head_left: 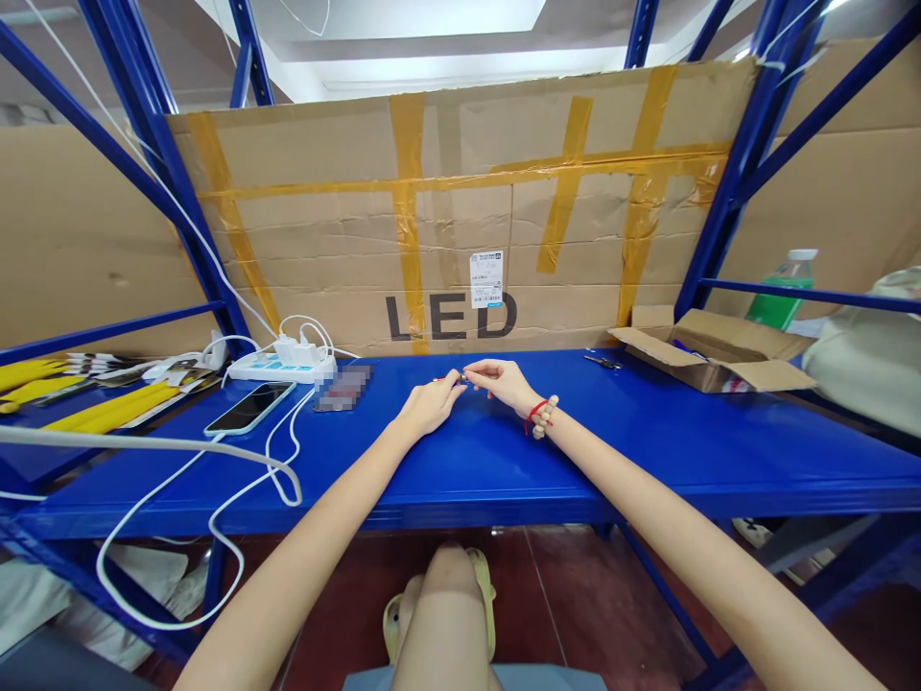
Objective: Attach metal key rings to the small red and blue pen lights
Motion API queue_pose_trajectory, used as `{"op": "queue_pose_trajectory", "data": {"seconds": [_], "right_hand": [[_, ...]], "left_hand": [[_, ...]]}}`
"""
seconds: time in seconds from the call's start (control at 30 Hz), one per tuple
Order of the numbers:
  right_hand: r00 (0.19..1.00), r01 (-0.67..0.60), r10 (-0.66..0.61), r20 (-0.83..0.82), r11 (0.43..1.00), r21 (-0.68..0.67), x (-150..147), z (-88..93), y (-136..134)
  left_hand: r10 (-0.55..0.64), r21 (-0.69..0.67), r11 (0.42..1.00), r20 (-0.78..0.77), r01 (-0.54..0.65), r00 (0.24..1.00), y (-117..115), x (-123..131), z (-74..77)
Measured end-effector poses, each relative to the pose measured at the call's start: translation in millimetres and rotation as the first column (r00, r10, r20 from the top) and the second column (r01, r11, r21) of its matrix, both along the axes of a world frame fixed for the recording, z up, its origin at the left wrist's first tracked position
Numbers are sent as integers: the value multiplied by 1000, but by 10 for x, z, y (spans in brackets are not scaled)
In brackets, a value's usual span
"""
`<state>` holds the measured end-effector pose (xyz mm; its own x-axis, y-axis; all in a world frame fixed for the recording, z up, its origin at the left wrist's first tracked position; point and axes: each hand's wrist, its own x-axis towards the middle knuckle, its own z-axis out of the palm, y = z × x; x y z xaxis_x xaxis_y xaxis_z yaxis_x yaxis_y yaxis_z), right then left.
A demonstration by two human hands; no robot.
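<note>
Over the middle of the blue shelf, my left hand point(430, 405) and my right hand point(507, 384) meet at the fingertips. Between them is a tiny dark, partly shiny piece point(462, 378), too small to name. My left thumb and forefinger pinch it from the left. From the other side, my right thumb and forefinger close on it, the other fingers curled behind. A bracelet of pale beads with a red cord point(541, 416) circles my right wrist. The blue shelf top point(489, 470) lies under both hands.
On the left are a phone point(250, 409), a white power strip point(282, 365) with plugs, loose white cables point(216, 518) and yellow-handled items point(122, 407). To the right lie keys point(602, 362) and an open cardboard box point(709, 355). A cardboard sheet point(345, 250) marked LED stands behind.
</note>
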<state>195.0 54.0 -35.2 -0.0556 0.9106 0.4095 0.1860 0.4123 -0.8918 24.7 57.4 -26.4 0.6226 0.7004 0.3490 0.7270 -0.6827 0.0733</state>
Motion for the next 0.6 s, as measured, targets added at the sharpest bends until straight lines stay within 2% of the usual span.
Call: {"op": "queue_pose_trajectory", "data": {"seconds": [0.43,0.6], "right_hand": [[998,-55,55,-27,998,-34,-2,45,-55],[996,-72,68,-57,995,-66,-12,56,-71]], "left_hand": [[-117,-16,993,118,120,986,60,-18,-42],[-114,-10,993,139,116,984,82,-26,-60]]}}
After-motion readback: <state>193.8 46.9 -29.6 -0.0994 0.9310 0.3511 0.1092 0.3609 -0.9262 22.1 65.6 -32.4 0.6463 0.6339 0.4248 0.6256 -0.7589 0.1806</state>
